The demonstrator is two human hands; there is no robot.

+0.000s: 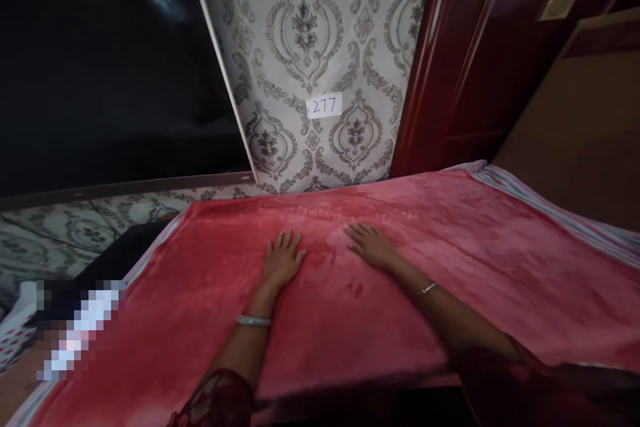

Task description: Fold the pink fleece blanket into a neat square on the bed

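Note:
A plush red blanket (320, 320) is spread over a flat surface, its pile showing lighter and darker smears. My left hand (283, 259) lies flat on it left of the middle, fingers spread and pointing away from me. To the right, my right hand (371, 244) also rests palm down on the blanket, fingers apart and pointing up and left. Neither hand holds anything. A silvery bracelet (253, 321) is on the left wrist and a thinner bangle (428, 289) on the right.
Behind the blanket stands a patterned wall (305, 20) with a paper label (325, 105) reading 277. A large black screen (110, 80) is at the left. Dark red wood panelling (455, 60) and a brown board (585, 127) bound the right. Striped cloth (560, 210) edges the blanket.

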